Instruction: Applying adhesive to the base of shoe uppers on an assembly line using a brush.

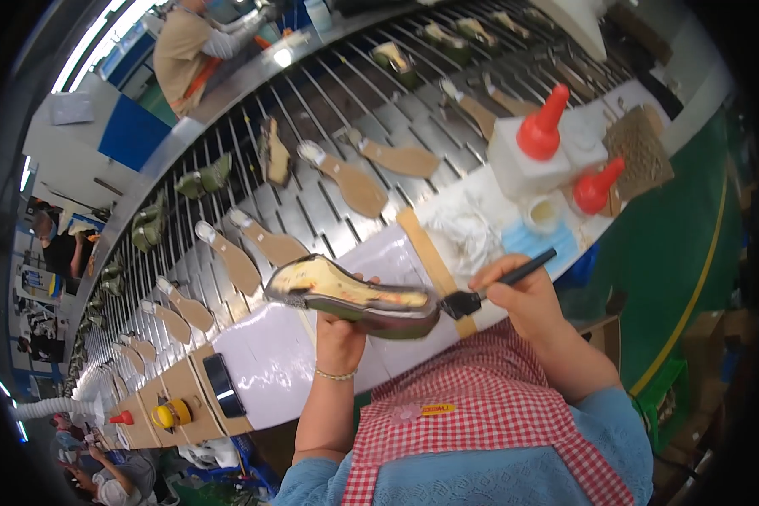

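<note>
Cradling the shoe (354, 297) in the left hand (339, 331), right hand (523, 295) (fingers pinched) holds brush (499, 285).

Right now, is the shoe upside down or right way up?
Upside down. The left hand holds the shoe with its yellowish bottom facing up, toward the brush.

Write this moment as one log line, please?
left hand: holds shoe upper sole-side up | right hand: holds brush, bristles at shoe's heel end | behind: conveyor carrying insoles

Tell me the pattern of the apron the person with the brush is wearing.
The apron is red-and-white gingham check, seen best in the head view, just below the right hand holding the brush.
</note>
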`<state>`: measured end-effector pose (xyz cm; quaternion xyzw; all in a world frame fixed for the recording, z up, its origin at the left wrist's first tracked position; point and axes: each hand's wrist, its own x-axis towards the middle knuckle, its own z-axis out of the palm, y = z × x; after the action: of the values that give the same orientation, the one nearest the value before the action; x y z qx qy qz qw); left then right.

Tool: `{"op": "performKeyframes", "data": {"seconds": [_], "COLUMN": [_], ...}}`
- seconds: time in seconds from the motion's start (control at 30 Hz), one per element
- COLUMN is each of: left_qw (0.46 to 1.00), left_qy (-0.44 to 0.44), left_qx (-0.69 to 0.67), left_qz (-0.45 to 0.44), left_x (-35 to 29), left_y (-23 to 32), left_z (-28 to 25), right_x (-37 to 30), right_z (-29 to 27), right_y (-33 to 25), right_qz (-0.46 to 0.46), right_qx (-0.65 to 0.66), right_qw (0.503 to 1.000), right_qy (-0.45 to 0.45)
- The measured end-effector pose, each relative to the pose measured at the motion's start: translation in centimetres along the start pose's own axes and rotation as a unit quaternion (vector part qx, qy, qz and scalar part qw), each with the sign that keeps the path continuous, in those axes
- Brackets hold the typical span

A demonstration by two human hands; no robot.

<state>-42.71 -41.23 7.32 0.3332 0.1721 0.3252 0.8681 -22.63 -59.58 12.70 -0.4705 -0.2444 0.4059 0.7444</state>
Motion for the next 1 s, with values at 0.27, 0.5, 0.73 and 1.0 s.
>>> {"op": "performKeyframes", "data": {"seconds": [0.27,0.5,0.73,1.0], "left_qw": [0.991,0.98,0.967,0.926], "left_qy": [-0.088,-0.074,-0.109,0.08], "left_qx": [-0.061,0.123,0.226,0.368], "left_qz": [0.079,0.136,0.034,-0.005], "left_x": [13.5,31.4,46.4,47.3], "left_y": [5.5,10.8,8.0,10.4], "left_z": [1.2,3.1,-2.3,-6.6], "right_x": [0.6,4.0,6.7,9.1], "right_z": [-1.3,-3.0,-4.3,-4.2], "right_y": [-1.0,-1.6,-1.0,0.8], "right_qz": [-0.014,0.008,0.051,0.049], "right_qx": [0.019,0.048,0.046,0.036], "right_qw": [1.0,0.999,0.995,0.997], "right_qy": [-0.001,0.025,0.066,0.053]}}
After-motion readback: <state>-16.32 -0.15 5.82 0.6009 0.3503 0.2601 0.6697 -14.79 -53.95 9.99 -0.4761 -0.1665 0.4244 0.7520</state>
